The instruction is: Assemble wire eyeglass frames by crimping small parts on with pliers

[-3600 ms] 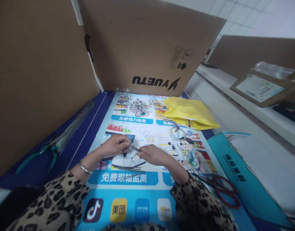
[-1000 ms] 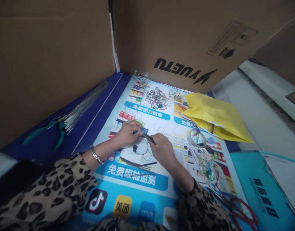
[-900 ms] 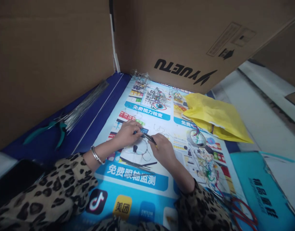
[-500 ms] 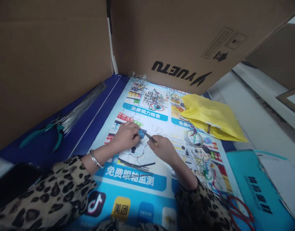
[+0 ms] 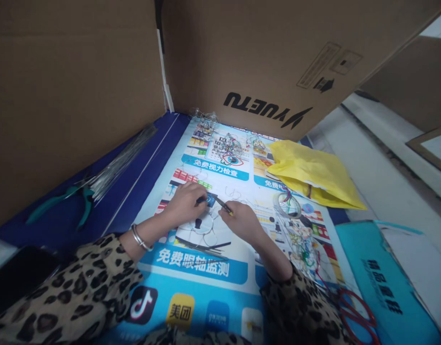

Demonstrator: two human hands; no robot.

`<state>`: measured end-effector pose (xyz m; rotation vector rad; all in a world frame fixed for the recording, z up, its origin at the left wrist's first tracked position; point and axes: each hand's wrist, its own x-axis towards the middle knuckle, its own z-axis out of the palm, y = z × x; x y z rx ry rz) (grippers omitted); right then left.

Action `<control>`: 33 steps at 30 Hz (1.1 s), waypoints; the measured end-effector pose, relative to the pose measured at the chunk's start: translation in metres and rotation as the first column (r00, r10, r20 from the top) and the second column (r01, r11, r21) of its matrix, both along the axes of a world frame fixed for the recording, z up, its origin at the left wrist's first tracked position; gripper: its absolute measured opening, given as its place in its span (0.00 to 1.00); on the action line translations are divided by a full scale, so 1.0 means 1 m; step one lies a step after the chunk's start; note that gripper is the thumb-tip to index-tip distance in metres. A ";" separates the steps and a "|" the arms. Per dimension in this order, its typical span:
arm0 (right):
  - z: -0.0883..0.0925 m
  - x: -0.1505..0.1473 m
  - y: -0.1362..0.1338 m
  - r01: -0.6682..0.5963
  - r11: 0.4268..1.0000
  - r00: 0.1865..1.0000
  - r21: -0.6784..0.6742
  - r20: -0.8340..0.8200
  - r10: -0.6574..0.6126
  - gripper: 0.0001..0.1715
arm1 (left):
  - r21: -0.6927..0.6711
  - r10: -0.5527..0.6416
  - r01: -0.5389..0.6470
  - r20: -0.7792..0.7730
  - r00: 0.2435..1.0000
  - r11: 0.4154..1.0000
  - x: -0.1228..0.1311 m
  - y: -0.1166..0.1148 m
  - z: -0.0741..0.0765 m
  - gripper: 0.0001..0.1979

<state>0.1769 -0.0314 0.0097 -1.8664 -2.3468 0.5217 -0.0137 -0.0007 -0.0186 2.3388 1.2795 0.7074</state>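
My left hand (image 5: 187, 203) is closed, its fingertips pinched at the end of a thin wire piece bent into loops (image 5: 207, 235), which hangs just below it over the printed sheet. My right hand (image 5: 242, 221) is wrapped around slim pointed pliers (image 5: 223, 205) with a dark tip and a bit of yellow on the handle. The tip points left and meets the wire close to my left fingertips. The exact contact is too small to make out. Several dark straight strips (image 5: 202, 251) lie below the wire loops.
Teal-handled pliers (image 5: 86, 206) and a bundle of straight wires (image 5: 120, 163) lie left. To the right are a yellow envelope (image 5: 317, 175), a tape roll (image 5: 287, 206), red scissors (image 5: 359, 316) and a teal packet (image 5: 382, 282). Cardboard walls (image 5: 242, 57) stand behind tangled wire pieces (image 5: 231, 146).
The whole view has shifted slightly. My hands stay close together at the wire, with the pliers held in nearly the same position.
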 end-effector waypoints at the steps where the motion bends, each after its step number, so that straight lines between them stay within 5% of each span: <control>1: 0.000 0.000 0.000 0.004 1.000 1.000 0.003 0.005 -0.004 0.12 | -0.002 -0.002 0.002 0.026 1.000 1.000 0.000 0.001 0.000 0.05; 9: -0.001 -0.003 0.000 0.019 1.000 0.998 0.009 0.051 -0.019 0.12 | -0.219 0.210 -0.129 0.404 0.890 0.967 -0.009 0.009 -0.001 0.08; 13: -0.002 -0.003 0.000 0.021 1.000 0.998 0.009 0.053 -0.021 0.12 | -0.217 0.190 -0.097 0.461 0.867 0.971 -0.010 0.009 0.000 0.07; 21: -0.003 -0.003 -0.001 0.024 0.999 0.999 0.021 0.038 -0.025 0.11 | -0.025 -0.183 0.201 0.308 0.934 0.979 0.001 0.009 -0.002 0.06; 33: -0.009 -0.003 -0.002 0.016 0.998 0.999 0.053 0.028 -0.017 0.11 | -0.074 -0.227 0.238 0.134 0.965 0.968 0.012 0.012 -0.004 0.03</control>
